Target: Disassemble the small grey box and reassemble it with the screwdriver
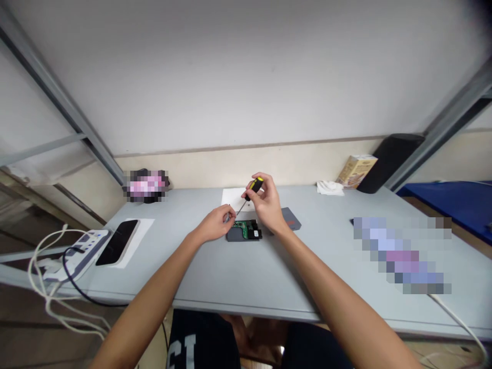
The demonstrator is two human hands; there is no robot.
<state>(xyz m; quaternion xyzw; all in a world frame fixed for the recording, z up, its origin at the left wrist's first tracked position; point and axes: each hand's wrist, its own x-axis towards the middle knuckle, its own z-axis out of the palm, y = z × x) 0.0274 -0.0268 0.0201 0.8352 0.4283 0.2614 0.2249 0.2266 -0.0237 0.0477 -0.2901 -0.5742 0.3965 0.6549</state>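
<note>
Right hand [269, 205] grips a small screwdriver [251, 190] by its black-and-yellow handle, shaft angled down-left to the left hand [217, 222]. Left hand's fingers are pinched at the tip (probably on a screw, too small to tell). Just near of both: open grey device [243, 231], green board exposed, mid-surface [238, 277]. Grey cover [291, 219] just right, behind the right hand. Phone [117, 241] and power strip [79, 251] far left.

My head camera is the only view. It looks forward and down over my grey table [246, 277] toward the wall [246, 77] behind it, with my forearms close beneath.
</note>
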